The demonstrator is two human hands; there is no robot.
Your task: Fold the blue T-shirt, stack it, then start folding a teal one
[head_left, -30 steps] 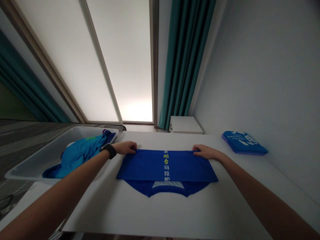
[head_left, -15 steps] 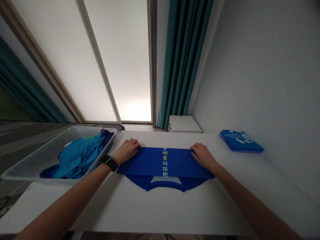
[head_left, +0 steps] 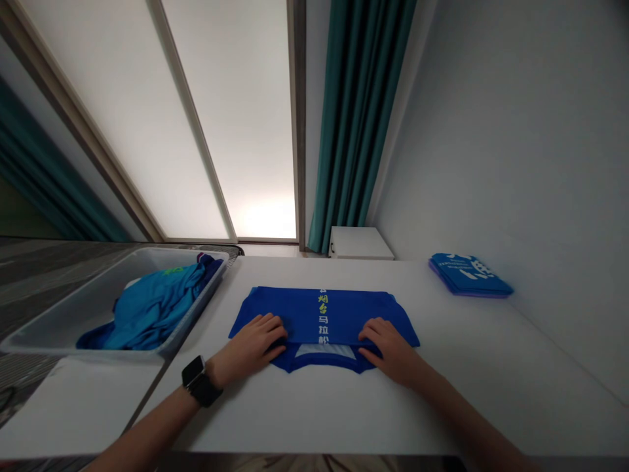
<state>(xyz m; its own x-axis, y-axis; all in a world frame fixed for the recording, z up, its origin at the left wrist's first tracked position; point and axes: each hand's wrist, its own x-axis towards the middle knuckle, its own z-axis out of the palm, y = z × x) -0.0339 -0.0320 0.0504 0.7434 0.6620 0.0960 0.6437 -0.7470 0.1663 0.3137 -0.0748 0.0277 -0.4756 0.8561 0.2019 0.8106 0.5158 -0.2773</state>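
Observation:
A blue T-shirt (head_left: 289, 311) lies folded on the white table in front of me, with yellow and white characters down its middle. Its collar (head_left: 327, 354) sticks out past the folded layer on the side nearest me. My left hand (head_left: 258, 341) rests on the left part of the near edge, fingers on the folded layer and thumb lower, by the collar side. On the right part of that edge lies my right hand (head_left: 388, 347), its thumb apart from its fingers. Both hands are open, touching the cloth. A dark watch is on my left wrist.
To the left stands a translucent plastic bin (head_left: 167, 351) with crumpled blue clothes (head_left: 152, 305) in it. A stack of folded blue shirts (head_left: 466, 275) lies at the table's right, by the wall. Behind the table (head_left: 304, 413) are a white cabinet (head_left: 361, 242) and teal curtains (head_left: 361, 118).
Both hands have moved from the shirt's outer sides inward and toward me, onto its near edge. The folded shirt has stayed in place, its far corners now uncovered.

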